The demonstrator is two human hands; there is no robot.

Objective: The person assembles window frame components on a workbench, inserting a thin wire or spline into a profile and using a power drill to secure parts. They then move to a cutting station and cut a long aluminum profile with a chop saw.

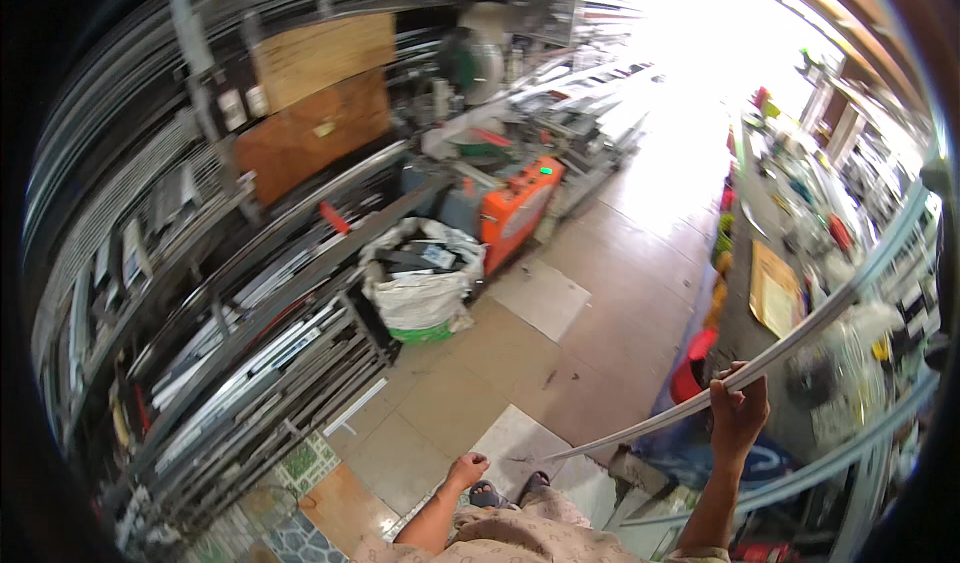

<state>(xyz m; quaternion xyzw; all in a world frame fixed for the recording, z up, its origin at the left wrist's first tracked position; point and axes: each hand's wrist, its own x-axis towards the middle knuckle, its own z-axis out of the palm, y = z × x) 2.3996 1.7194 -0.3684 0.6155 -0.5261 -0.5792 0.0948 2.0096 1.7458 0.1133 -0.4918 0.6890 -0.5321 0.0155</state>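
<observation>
My right hand (738,410) is closed around a long, thin, pale strip (655,421), which looks like a metal or plastic profile. One end of the strip points down toward the floor near my feet. From my hand it runs up and to the right, past the cluttered workbench (738,298), toward the picture's edge. My left hand (466,470) hangs low in front of me, away from the strip. Its fingers are loosely curled, and nothing shows in them.
Racks of metal profiles (285,348) line the left side. Beside them stand a white sack (425,298) full of offcuts and an orange machine (518,203). A red container (692,368) sits by the bench. A tiled floor (455,358) leads to a bright opening.
</observation>
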